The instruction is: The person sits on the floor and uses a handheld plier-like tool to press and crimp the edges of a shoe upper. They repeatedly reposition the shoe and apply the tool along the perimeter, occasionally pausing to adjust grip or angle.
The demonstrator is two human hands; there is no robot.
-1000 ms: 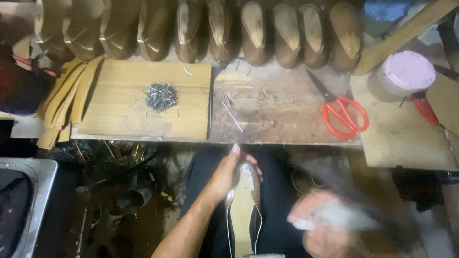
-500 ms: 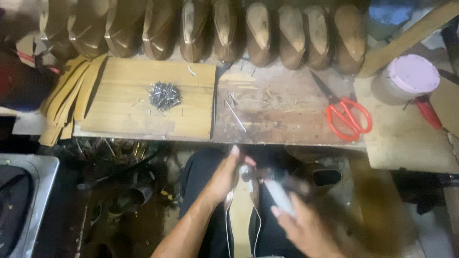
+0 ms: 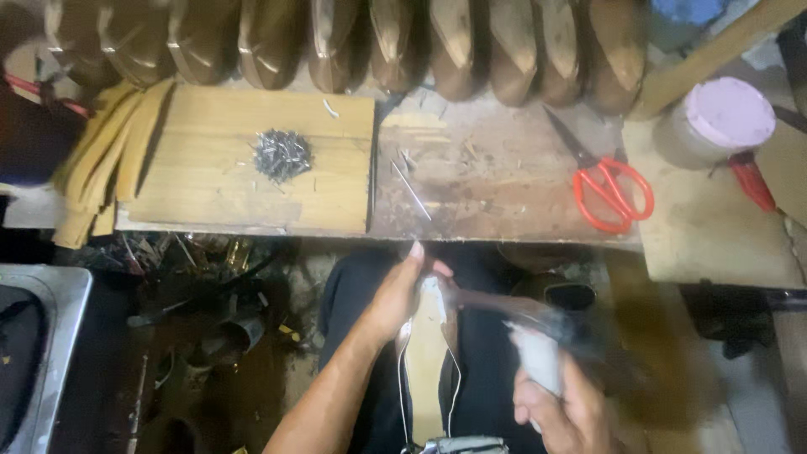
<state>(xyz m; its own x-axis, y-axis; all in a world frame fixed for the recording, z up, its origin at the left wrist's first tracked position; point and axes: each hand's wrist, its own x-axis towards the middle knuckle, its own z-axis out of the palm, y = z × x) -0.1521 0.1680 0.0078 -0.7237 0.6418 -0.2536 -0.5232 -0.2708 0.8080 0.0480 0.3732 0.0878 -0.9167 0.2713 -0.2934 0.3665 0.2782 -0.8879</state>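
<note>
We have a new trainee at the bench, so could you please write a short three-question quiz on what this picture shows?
1. True or false: the scissors with orange handles lie on the workbench, touched by neither hand.
2. Where is the pile of small nails? A) on the pale wooden board B) inside the pink-lidded tub C) on the person's lap
3. Which hand steadies the shoe sole on the lap, and which grips the blurred tool?

Key
1. True.
2. A.
3. The left hand steadies the sole near its upper end; the right hand grips the tool.
</note>
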